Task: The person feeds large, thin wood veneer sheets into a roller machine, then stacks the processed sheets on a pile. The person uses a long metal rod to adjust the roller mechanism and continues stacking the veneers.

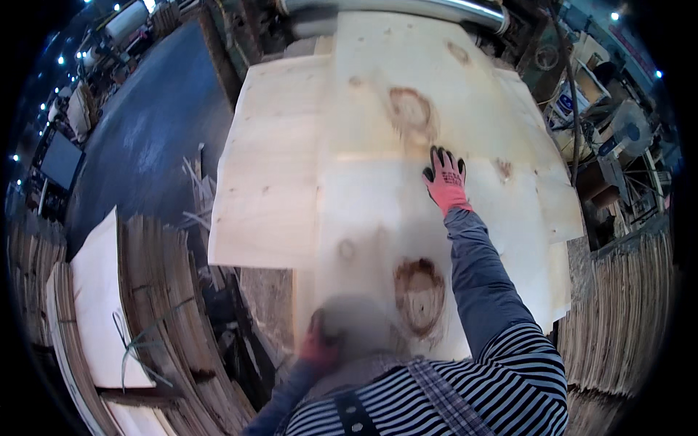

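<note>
Pale wood veneer sheets (291, 182) with dark knots lie overlapped on a work surface in front of me. My right hand (445, 182), in a red and black glove, rests flat with fingers spread on the top sheet, just below a brown knot (411, 112). My left hand (320, 341), also gloved in red, is at the near edge of the sheet; it is blurred and partly hidden by my chest, and its grip on the edge is unclear. Another large knot (420, 294) sits between my arms.
A metal roller (436, 11) runs across the far end of the sheets. Tall stacks of veneer stand at the lower left (156, 305) and right (625, 312). A dark floor (153, 131) lies at left, machinery at the upper right.
</note>
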`<state>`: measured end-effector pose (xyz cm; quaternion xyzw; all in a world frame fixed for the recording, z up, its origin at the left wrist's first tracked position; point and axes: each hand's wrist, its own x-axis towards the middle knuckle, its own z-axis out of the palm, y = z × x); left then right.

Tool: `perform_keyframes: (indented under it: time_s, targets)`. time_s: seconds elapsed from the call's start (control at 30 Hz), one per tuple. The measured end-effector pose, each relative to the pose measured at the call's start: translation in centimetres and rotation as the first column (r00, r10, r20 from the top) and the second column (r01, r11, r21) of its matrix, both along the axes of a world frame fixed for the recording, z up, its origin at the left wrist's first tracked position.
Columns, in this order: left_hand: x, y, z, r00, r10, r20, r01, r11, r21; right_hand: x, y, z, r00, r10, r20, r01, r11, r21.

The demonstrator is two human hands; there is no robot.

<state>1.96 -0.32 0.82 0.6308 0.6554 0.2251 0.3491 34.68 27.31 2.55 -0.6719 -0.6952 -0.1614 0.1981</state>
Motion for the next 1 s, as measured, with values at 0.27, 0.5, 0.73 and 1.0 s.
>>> perform_keyframes:
  time_s: [0.27,0.5,0.73,1.0]
  targets:
    - [-2.0,1.6,-6.4,0.795,0.325,0.512,-0.244,0.944,-0.221,-4.5,-20.1,-0.6,0.945,0.237,-0.223,-0.278,0.945,-0.171]
    - [-2.9,6.3,0.0,0.843,0.124,0.524,0.194,0.838,-0.51,-4.8,-36.5,-1.5,0.973,0.132,-0.192,-0.219,0.793,-0.568]
    - [-0.3,3.3,13.3,0.709,0.033,0.704,0.145,0.971,-0.191,-4.2,-39.3,0.9,0.959,0.139,-0.246,-0.186,0.966,-0.181]
    - [-5.4,2.6,4.4,0.261,-0.038,0.965,0.159,0.987,-0.004,-6.9,-41.7,11.5,0.948,0.136,-0.289,-0.18,0.975,-0.131]
